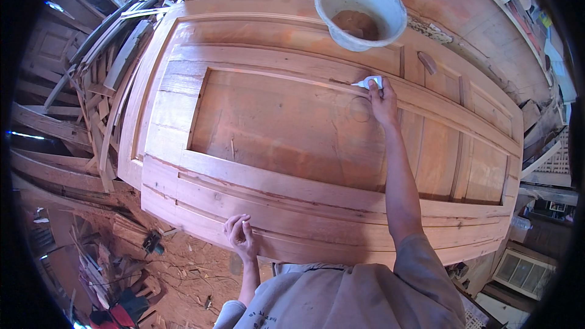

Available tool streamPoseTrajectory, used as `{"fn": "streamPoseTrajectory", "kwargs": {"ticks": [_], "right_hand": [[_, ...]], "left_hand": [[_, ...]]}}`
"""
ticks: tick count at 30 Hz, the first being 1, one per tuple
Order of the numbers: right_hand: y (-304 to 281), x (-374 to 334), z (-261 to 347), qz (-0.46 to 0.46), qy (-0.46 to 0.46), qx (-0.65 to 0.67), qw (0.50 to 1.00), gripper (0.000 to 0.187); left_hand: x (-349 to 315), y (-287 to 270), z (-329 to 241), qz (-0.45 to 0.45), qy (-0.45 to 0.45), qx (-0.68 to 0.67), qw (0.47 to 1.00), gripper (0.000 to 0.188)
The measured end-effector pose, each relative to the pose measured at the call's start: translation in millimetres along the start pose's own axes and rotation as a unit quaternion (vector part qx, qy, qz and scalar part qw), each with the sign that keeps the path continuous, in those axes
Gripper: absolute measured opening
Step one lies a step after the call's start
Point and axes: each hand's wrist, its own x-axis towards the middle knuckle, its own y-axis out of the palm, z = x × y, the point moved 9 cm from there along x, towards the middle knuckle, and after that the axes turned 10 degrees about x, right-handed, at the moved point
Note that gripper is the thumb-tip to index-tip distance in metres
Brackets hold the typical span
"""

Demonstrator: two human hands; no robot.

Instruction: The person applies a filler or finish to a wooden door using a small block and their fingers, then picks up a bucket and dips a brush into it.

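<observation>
A wooden frame-and-panel door [286,184] lies flat before me, with at least one more door [141,106] under it. Over its far long rail, my right hand [384,105] grips a small white squeeze bottle [370,82]. The bottle's thin nozzle points left, close to a dark crack in the rail's wood. My left hand [242,237] is at the door's near edge with its fingers curled in; whatever they may hold is hidden. A small wood block [428,63] sits on the door's far right part.
A pale bucket [332,29] with brown residue inside stands at the doors' far edge. Scrap wood strips [100,109] are piled along the left. Cords and offcuts lie on the reddish dirt floor [189,277]. A louvred white frame [524,274] stands at the right.
</observation>
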Motion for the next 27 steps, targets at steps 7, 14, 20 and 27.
{"fn": "streamPoseTrajectory", "kwargs": {"ticks": [7,14,20,27], "right_hand": [[2.4,-3.4,6.9,-0.008,0.006,0.017,1.0,0.025],[2.6,-2.1,-1.7,-0.014,0.008,0.045,0.999,0.025],[-3.2,-8.6,3.4,-0.022,0.017,0.06,0.998,0.028],[-0.1,-6.8,4.4,-0.005,0.022,0.03,0.999,0.029]], "left_hand": [[-0.4,-1.5,1.9,0.002,-0.004,-0.01,1.0,0.021],[0.4,-1.4,6.0,0.001,-0.006,-0.008,1.0,0.019],[0.1,-3.3,6.3,-0.001,-0.012,-0.015,1.0,0.019],[1.2,-3.9,7.9,-0.001,-0.001,-0.008,1.0,0.018]]}}
